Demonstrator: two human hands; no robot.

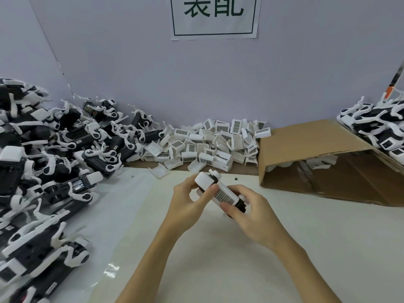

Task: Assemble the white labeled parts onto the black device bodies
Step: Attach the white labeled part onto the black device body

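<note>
Above the middle of the table I hold one black device body (240, 204) with a white labeled part (223, 193) lying along its top. My left hand (189, 199) grips its far end, thumb pressed on the label. My right hand (251, 213) grips the near end from below and the side, hiding most of the black body. A heap of loose white labeled parts (209, 143) lies at the back against the wall. A big pile of black device bodies (50, 162) with white clips fills the left side.
An open cardboard box (323, 162) lies on its side at the right, a few white parts inside. More black-and-white devices (380, 125) are stacked on top of it at the far right. A white mat (218, 248) covers the table under my hands.
</note>
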